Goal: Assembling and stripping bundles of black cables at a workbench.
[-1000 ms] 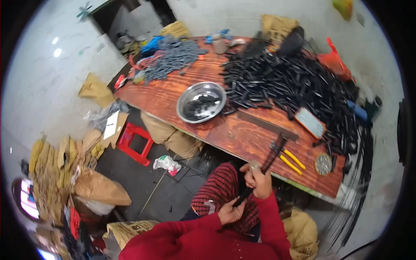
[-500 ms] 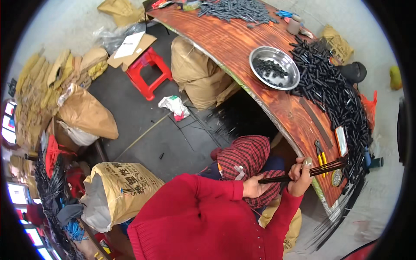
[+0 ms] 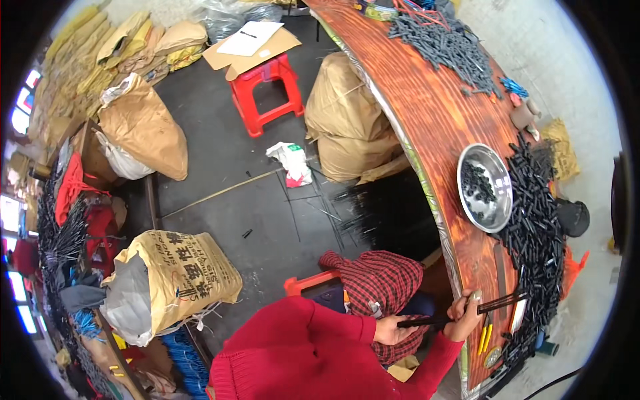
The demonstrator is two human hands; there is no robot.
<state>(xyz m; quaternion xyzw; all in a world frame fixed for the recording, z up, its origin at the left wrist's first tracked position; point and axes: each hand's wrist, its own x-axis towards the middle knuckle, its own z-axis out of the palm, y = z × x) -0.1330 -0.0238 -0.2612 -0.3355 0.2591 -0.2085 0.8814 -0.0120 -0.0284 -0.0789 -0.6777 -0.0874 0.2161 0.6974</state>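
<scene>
A bundle of thin dark rods [image 3: 501,302] stretches between my hands over my lap, its far end reaching above the table. My left hand [image 3: 392,330] is closed around the near end. Farther along, my right hand [image 3: 464,319] grips the same bundle at the table's edge, with a covering on the thumb tip. Beside the right hand lies a yellow-handled tool [image 3: 485,339] on the wood-patterned table [image 3: 417,110]. A heap of short black tube-like pieces [image 3: 537,230] runs along the table's far side. Red-and-black checked cloth [image 3: 383,277] covers my lap.
A steel bowl [image 3: 505,208] holds small black parts. Grey pieces [image 3: 443,50] are heaped at the table's far end. Left of the table are a large brown sack [image 3: 350,113], a red stool [image 3: 257,107] with cardboard on it, and an open printed sack [image 3: 193,267].
The view has shifted, so the table, bowl and stool appear farther right, the bowl also lower. Both hands keep hold of the rods, whose far end now shows closer to the right hand.
</scene>
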